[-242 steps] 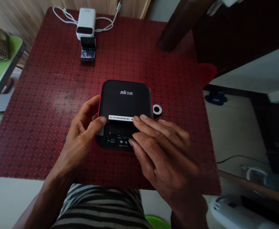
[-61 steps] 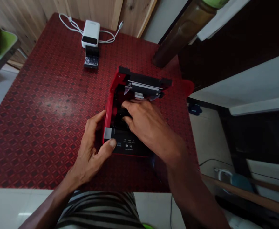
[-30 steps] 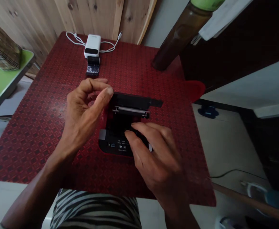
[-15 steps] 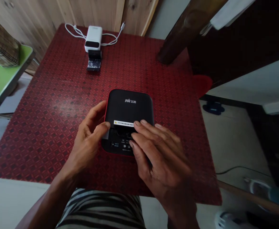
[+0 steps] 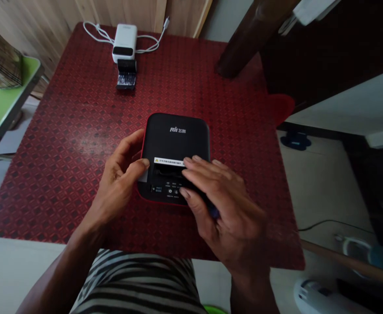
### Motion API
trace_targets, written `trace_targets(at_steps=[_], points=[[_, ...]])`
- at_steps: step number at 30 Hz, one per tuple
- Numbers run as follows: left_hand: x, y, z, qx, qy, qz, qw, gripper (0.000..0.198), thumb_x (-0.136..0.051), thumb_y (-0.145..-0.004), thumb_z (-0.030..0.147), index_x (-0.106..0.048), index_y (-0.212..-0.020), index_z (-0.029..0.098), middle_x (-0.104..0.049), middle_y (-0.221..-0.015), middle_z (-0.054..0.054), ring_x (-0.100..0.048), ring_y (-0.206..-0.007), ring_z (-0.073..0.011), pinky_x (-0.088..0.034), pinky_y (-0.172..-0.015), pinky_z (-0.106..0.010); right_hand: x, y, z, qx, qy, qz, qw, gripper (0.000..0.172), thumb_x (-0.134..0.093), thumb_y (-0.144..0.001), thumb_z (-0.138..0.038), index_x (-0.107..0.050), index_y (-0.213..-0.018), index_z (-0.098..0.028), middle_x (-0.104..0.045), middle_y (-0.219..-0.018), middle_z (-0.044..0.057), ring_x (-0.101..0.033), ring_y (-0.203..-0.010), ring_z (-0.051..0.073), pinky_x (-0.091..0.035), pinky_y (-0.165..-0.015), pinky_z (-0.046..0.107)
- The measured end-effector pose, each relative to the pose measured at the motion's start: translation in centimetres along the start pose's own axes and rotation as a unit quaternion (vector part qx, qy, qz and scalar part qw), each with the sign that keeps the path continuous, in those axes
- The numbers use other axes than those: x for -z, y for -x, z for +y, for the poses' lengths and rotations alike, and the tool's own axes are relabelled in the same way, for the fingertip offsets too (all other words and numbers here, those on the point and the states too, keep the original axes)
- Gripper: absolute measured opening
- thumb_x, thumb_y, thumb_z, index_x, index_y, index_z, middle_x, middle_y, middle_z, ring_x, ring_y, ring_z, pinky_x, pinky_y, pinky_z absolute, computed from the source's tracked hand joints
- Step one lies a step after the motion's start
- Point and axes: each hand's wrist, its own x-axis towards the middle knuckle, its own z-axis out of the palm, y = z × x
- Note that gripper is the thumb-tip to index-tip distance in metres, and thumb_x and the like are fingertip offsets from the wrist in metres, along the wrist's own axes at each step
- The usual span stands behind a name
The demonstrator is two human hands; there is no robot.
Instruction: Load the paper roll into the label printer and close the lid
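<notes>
A black receipt printer (image 5: 175,141) with a red lower edge lies on the red patterned table (image 5: 63,174). It has a white warning label, a dark slot and small round buttons at its near end. My left hand (image 5: 117,179) grips its left side, thumb on the top edge and fingers curled down beside it. My right hand (image 5: 227,196) rests over the right half, fingers stretched out across the slot and label, thumb near the buttons. The fingers cover the printer's near right corner. A small bluish patch shows under the right palm; I cannot make out what it is.
At the far left of the table lies a white power bank (image 5: 125,41) with white cables, a small black flap piece (image 5: 126,74) against it. A dark post (image 5: 240,43) stands at the back right. A green table (image 5: 6,100) with a checked bag (image 5: 0,56) is at left.
The view has tilted down slightly, so everything on the table appears higher. My right thumb and index finger have spread a little apart, and more of the slot and buttons shows.
</notes>
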Motion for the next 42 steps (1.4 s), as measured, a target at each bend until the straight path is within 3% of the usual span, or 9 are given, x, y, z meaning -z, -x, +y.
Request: trace_targets(at_steps=[3, 7, 10, 15, 23, 27, 33, 38, 42], points=[[0.5, 0.2, -0.5, 0.003, 0.008, -0.011, 1.0, 0.053, -0.082, -0.1, 0.042, -0.075, -0.153, 0.033, -0.074, -0.167, -0.004, -0.066, -0.16, -0.0374, -0.053, -0.137, -0.058, 0.3, 1.1, 0.6, -0.051, -0.012, 0.064, 0.997, 0.043, -0.074, -0.109, -0.012, -0.075, -0.148, -0.031, -0.087, -0.146, 0.007, -0.083, -0.139, 0.032, -0.063, -0.126, 0.062], [1.1, 0.7, -0.9, 0.004, 0.021, -0.027, 0.999, 0.052, -0.079, -0.101, 0.035, -0.077, -0.154, 0.034, -0.074, -0.167, -0.003, -0.063, -0.163, -0.0388, -0.052, -0.138, -0.062, 0.5, 3.0, 1.7, -0.111, 0.007, 0.131, 0.985, 0.04, -0.076, -0.109, -0.018, -0.08, -0.145, -0.036, -0.09, -0.136, 0.006, -0.086, -0.128, 0.035, -0.069, -0.116, 0.062], [1.3, 0.9, -0.9, 0.003, 0.04, -0.034, 0.999, 0.051, -0.082, -0.099, 0.029, -0.08, -0.15, 0.036, -0.075, -0.165, -0.001, -0.066, -0.16, -0.0386, -0.053, -0.137, -0.062, 0.2, 4.3, 2.1, -0.139, -0.019, 0.13, 0.981, 0.039, -0.078, -0.109, -0.024, -0.079, -0.147, -0.034, -0.089, -0.137, 0.008, -0.087, -0.125, 0.035, -0.072, -0.111, 0.059], [1.5, 1.0, -0.9, -0.003, 0.056, -0.048, 0.997, 0.053, -0.086, -0.098, 0.03, -0.08, -0.151, 0.036, -0.074, -0.168, 0.0, -0.069, -0.157, -0.0396, -0.056, -0.134, -0.06, -0.9, 5.8, 1.8, -0.196, -0.102, 0.1, 0.97, 0.063, -0.083, -0.108, -0.046, -0.063, -0.165, -0.031, -0.085, -0.147, 0.012, -0.085, -0.131, 0.037, -0.072, -0.109, 0.06], [1.8, 1.3, -0.3, -0.002, 0.016, -0.068, 0.998, 0.055, -0.083, -0.105, 0.033, -0.076, -0.16, 0.04, -0.069, -0.174, 0.001, -0.065, -0.162, -0.0398, -0.055, -0.136, -0.058, -1.0, 5.7, 1.2, -0.176, -0.061, 0.061, 0.981, 0.078, -0.084, -0.106, -0.055, -0.053, -0.174, -0.031, -0.085, -0.146, 0.014, -0.082, -0.136, 0.037, -0.074, -0.106, 0.056], [1.5, 1.6, 0.1, 0.019, 0.023, -0.059, 0.998, 0.056, -0.082, -0.106, 0.034, -0.075, -0.161, 0.041, -0.069, -0.173, 0.001, -0.062, -0.163, -0.0403, -0.055, -0.136, -0.06, -0.5, 5.2, 1.1, -0.2, -0.054, 0.043, 0.977, 0.078, -0.082, -0.107, -0.062, -0.054, -0.173, -0.029, -0.086, -0.144, 0.016, -0.086, -0.13, 0.036, -0.075, -0.104, 0.054], [0.6, 1.7, 0.5, 0.052, 0.047, -0.023, 0.997, 0.057, -0.084, -0.103, 0.035, -0.076, -0.16, 0.04, -0.069, -0.173, 0.001, -0.058, -0.167, -0.039, -0.044, -0.144, -0.062, 0.6, 4.3, 1.0, -0.23, -0.066, 0.009, 0.971, 0.083, -0.086, -0.103, -0.067, -0.055, -0.171, -0.03, -0.089, -0.138, 0.014, -0.088, -0.126, 0.036, -0.077, -0.103, 0.054], [0.4, 1.5, 0.4, 0.039, 0.038, -0.018, 0.998, 0.049, -0.082, -0.104, 0.03, -0.081, -0.151, 0.041, -0.074, -0.166, 0.001, -0.063, -0.162, -0.0366, -0.055, -0.135, -0.056, 0.9, 4.0, 1.0, -0.245, -0.079, -0.001, 0.966, 0.084, -0.086, -0.103, -0.066, -0.053, -0.172, -0.03, -0.089, -0.141, 0.013, -0.087, -0.132, 0.036, -0.076, -0.108, 0.056], [0.7, 1.7, -0.5, 0.03, 0.038, -0.02, 0.999, 0.054, -0.082, -0.104, 0.034, -0.077, -0.157, 0.042, -0.072, -0.17, 0.001, -0.062, -0.163, -0.0386, -0.051, -0.137, -0.06, 0.7, 4.2, 0.9, -0.244, -0.071, -0.015, 0.967, 0.079, -0.08, -0.106, -0.069, -0.055, -0.17, -0.03, -0.09, -0.137, 0.013, -0.089, -0.125, 0.034, -0.078, -0.1, 0.05]])
